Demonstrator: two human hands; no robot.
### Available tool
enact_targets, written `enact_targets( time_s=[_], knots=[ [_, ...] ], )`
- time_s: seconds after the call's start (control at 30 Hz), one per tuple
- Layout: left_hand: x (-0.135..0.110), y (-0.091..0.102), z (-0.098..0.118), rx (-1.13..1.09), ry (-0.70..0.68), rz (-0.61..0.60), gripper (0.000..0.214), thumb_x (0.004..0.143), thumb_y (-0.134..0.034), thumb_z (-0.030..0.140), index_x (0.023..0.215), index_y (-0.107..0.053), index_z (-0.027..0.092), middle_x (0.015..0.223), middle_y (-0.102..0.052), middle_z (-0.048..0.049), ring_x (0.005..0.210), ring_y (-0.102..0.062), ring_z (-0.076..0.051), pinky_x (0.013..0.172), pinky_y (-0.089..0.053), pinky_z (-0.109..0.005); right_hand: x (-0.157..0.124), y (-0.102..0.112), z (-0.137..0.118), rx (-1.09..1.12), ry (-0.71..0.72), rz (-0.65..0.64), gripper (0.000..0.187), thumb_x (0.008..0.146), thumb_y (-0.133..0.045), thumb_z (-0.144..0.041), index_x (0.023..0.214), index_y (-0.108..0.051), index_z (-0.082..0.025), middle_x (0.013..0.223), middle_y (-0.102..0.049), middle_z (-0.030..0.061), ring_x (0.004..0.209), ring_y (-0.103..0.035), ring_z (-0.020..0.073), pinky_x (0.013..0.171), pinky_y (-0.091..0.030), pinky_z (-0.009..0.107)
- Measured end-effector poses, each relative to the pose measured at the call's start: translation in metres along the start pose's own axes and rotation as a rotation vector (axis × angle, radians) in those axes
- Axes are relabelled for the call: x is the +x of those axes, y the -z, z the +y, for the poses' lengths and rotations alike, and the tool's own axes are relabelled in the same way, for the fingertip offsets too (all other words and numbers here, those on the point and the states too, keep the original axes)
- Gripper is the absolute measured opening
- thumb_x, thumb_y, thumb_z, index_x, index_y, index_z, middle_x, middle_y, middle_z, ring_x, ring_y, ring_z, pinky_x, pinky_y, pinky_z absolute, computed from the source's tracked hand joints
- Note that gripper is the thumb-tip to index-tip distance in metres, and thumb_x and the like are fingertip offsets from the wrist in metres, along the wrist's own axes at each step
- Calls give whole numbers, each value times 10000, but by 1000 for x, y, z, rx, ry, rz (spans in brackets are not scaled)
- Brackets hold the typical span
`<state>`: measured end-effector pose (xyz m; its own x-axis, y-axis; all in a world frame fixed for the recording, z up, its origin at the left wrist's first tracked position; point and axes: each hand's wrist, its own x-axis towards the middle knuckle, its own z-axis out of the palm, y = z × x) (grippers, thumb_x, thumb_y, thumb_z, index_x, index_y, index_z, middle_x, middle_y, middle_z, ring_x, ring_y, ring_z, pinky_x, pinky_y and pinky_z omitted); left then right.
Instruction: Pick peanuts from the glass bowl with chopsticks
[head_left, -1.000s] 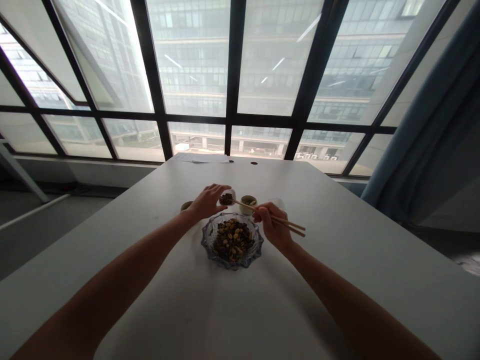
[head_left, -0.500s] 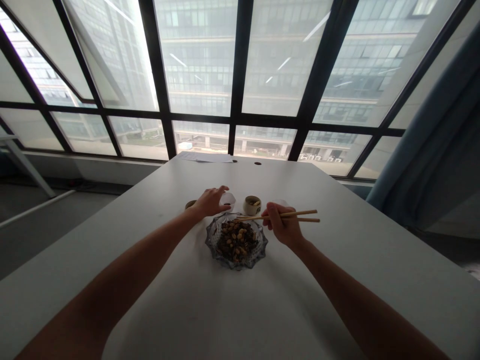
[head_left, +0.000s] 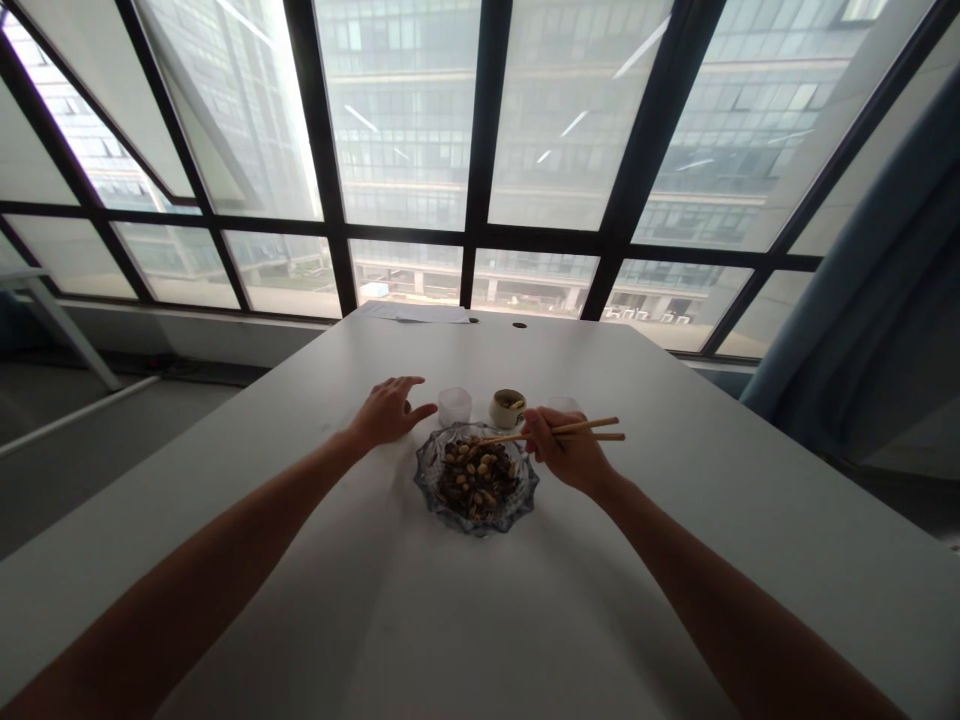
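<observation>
My left hand [head_left: 388, 411] reaches over the table with thumb and fingers spread, left of a small clear cup [head_left: 454, 408] and not touching it. A bit of something dark shows between its thumb and forefinger; most of it is hidden. In my right hand [head_left: 566, 448] is a pair of wooden chopsticks [head_left: 592, 429], their tips at the far rim of a scalloped glass bowl [head_left: 427, 489]. Peanuts and small dark pieces [head_left: 478, 478] fill that bowl. Behind it stands a small pale round cup [head_left: 507, 409] with a few light pieces inside.
Another clear cup [head_left: 564, 404] is partly hidden behind my right hand. Sheets of paper [head_left: 420, 313] lie at the far end of the white table [head_left: 442, 620], near two dark round holes. Large windows rise beyond, with a blue curtain [head_left: 862, 270] on the right.
My left hand has moved left, away from the clear cup to where a small dark cup showed. My right hand stays near the bowl's far rim with the chopsticks, slightly shifted.
</observation>
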<state>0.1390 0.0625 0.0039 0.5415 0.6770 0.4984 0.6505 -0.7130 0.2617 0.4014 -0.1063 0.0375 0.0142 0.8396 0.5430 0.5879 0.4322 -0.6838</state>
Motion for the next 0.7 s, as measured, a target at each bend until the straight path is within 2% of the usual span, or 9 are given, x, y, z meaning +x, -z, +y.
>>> enact_targets(
  time_s=[0.1,0.2,0.3,0.37,0.47,0.57,0.7],
  knots=[
    [-27,-3,-20,-69,101,81,697,803,-604,635,1309,-513,163,1311,-606,-171,1239,-552,-337,1044,-437,-516,3,-2,2,160,-126,118,586,862,-505,-705,629,-617,-179,461,-599,28,344,-511,119,330,-376,227],
    [-45,-10,-32,-204,229,99,851,717,-690,635,1360,-447,133,1314,-598,-196,1197,-591,-334,1006,-480,-488,7,-5,6,340,-262,225,600,796,-562,-741,600,-608,-176,426,-588,31,306,-487,119,302,-366,230],
    [-51,-15,-33,-308,304,87,841,686,-730,602,1336,-460,143,1203,-663,-161,1089,-654,-306,948,-521,-452,11,-10,13,575,-387,228,576,749,-605,-743,594,-582,-189,403,-571,21,285,-455,119,283,-346,236],
    [-52,-15,-30,-319,266,111,793,663,-766,555,1294,-493,159,1189,-668,-140,1086,-651,-297,952,-519,-443,12,-13,18,710,-457,192,534,731,-642,-713,599,-557,-202,393,-552,3,280,-431,115,283,-343,239],
    [-53,-14,-25,-277,133,156,750,642,-806,476,1266,-514,179,1254,-631,-135,1166,-600,-304,1008,-484,-459,11,-15,23,802,-511,139,481,741,-669,-655,612,-531,-213,396,-532,-17,287,-421,111,295,-354,241],
    [-56,-12,-23,-244,41,163,711,662,-810,429,1265,-515,195,1285,-608,-133,1210,-567,-304,1045,-457,-469,9,-16,25,816,-531,110,471,766,-657,-641,618,-524,-214,405,-526,-22,293,-429,111,305,-364,242],
    [-57,-12,-24,-231,10,167,698,677,-806,400,1274,-505,200,1295,-600,-132,1223,-556,-300,1058,-449,-468,8,-17,26,773,-502,84,487,801,-609,-661,628,-512,-217,409,-524,-21,286,-429,118,306,-371,254]
  ],
)
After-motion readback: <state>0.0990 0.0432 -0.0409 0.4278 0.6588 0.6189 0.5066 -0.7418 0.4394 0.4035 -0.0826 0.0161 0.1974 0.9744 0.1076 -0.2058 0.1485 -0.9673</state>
